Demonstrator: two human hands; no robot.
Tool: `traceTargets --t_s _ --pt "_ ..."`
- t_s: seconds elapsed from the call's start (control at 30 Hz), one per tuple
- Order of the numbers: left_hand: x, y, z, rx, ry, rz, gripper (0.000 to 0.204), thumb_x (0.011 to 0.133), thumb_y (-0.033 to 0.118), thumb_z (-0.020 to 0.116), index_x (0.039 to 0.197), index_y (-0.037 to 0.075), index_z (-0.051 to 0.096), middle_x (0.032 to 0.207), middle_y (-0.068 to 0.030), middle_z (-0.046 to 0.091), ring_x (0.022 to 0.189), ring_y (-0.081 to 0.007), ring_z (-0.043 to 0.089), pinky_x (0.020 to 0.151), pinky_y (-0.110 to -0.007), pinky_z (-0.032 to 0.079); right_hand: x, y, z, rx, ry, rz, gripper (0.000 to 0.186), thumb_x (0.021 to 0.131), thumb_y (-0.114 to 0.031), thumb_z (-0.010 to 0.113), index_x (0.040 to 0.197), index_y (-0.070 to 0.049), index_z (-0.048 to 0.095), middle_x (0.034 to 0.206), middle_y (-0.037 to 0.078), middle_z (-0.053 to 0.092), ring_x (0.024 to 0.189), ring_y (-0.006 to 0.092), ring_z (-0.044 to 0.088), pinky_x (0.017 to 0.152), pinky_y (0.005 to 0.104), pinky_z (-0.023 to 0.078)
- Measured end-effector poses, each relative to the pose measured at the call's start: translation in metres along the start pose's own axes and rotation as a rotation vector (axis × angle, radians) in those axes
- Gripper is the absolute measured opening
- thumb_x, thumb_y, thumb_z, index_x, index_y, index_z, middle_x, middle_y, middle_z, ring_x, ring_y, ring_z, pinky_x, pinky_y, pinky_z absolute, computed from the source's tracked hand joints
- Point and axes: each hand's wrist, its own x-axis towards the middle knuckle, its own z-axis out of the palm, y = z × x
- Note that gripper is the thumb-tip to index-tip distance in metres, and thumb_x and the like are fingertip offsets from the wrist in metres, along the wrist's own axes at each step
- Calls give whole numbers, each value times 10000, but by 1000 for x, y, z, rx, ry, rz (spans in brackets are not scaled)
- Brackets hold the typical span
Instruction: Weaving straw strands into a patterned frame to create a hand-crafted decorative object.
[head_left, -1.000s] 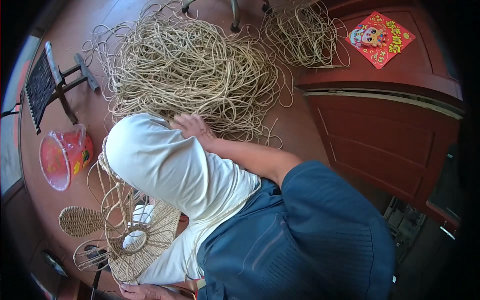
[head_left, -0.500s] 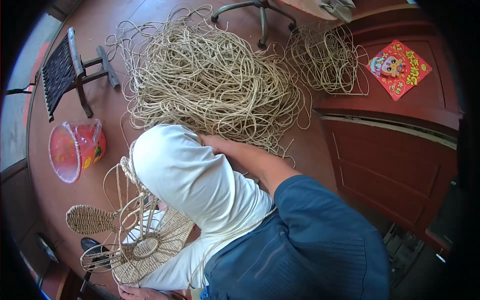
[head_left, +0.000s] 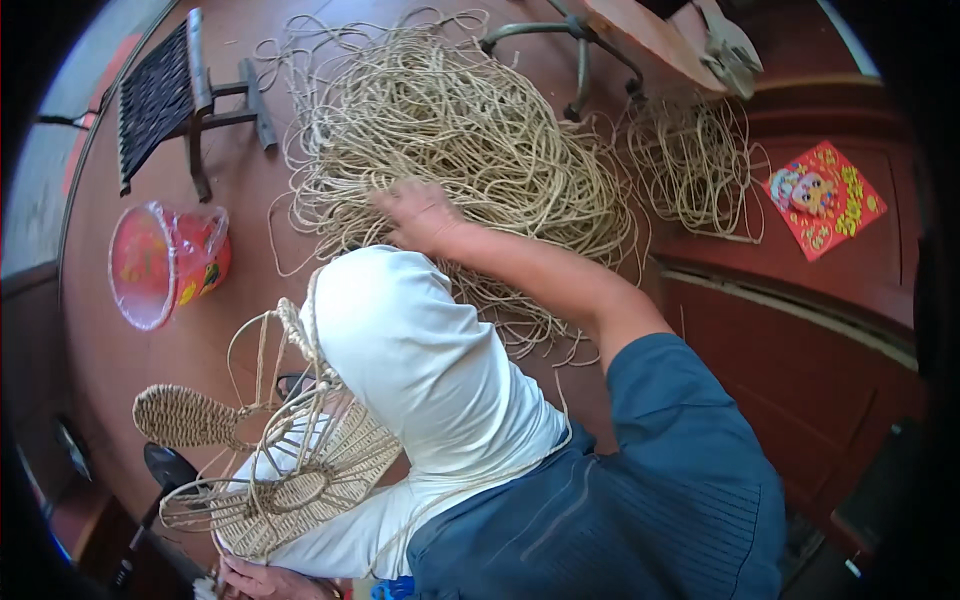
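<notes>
My right hand [head_left: 418, 214] reaches forward onto the big heap of tan straw rope [head_left: 470, 150], its slightly blurred fingers apart on the near-left strands. By the lower edge, my left hand [head_left: 268, 581] is curled beneath the woven rope work, and what it grips is partly cut off by the rim. That woven rope work [head_left: 345, 455] lies across my white trouser legs, with an oval ring and loose cords standing out from it. A rounded, paddle-shaped woven part [head_left: 185, 416] sticks out to its left. Twisted rope [head_left: 292, 330] loops around the bent white knee [head_left: 385, 320].
A red bucket [head_left: 145, 265] with clear plastic stands at the left, below a low stool with a dark woven seat [head_left: 155, 100]. Beyond the heap are metal chair legs [head_left: 583, 60] and a smaller rope tangle [head_left: 690, 165]. Red wooden panelling [head_left: 780, 370] runs along the right.
My right hand has come out from behind the white knee and moved forward and up onto the rope heap. The left hand has shifted slightly left. The view has tilted a little.
</notes>
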Motion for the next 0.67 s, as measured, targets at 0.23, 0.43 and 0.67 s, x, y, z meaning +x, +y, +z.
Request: traceTargets --t_s 0.23,0.43,0.67 --pt "-3 6 -4 -122 -37 -105 372 1186 247 519 1310 -76 654 1211 -200 733 1074 -274 672 984 -399 535 -40 110 20 64 -226 532 1275 765 -598 922 1752 -243 197 1688 198 430 1483 488 489 1203 648 435" --pt "-5 2 0 -124 -29 -92 378 1186 258 513 1289 -72 663 1217 -214 728 1069 -327 672 969 -425 524 -109 138 76 236 -88 864 1233 782 -600 909 1725 -142 260 1685 259 426 1425 516 553 1185 534 484" --pt "-3 -15 5 -111 23 -114 394 1175 279 553 1301 -74 674 1232 -206 740 1092 -331 694 971 -421 544 -196 127 111 343 -96 1082 1225 832 -760 763 1748 -166 206 1697 241 406 1466 448 544 1199 506 480"
